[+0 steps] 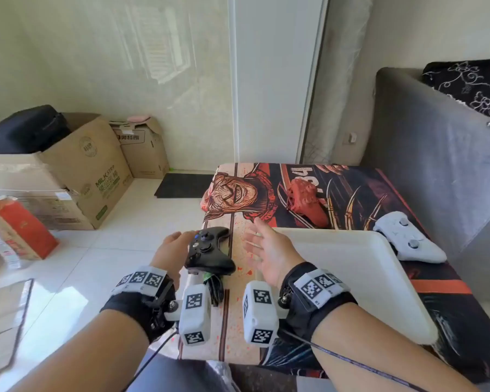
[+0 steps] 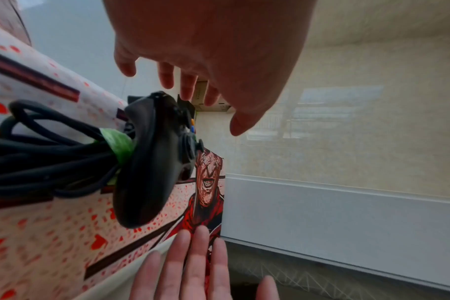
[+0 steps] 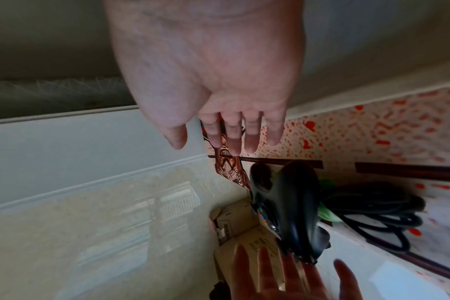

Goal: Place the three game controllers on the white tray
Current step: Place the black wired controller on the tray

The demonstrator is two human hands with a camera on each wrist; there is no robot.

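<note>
A bright room with pale floor tiles, cardboard boxes along the left wall and a grey sofa on the right. In front of the person stands a low table covered by a printed horror-film mat (image 1: 309, 193) in red, black and cream.

On the mat's near left part lies a black wired game controller (image 1: 210, 251), its dark cable bundled with a green tie (image 2: 117, 147) beneath it. The left hand (image 1: 169, 254) is at the controller's left edge, fingers spread and not closed around it; whether they touch it cannot be told. The right hand (image 1: 269, 254) hovers open-palmed just to the controller's right, holding nothing.

A large white rectangular plastic tray (image 1: 379, 278) sits to the right, with no controller in it. A red textured game controller (image 1: 306, 203) lies beyond the tray, and a white game controller (image 1: 410, 237) sits by the tray's far right corner.

Likely risk: lifting the black controller could leave the cable bundle dangling, so it drags, snags on the tray rim or hangs over the side.
</note>
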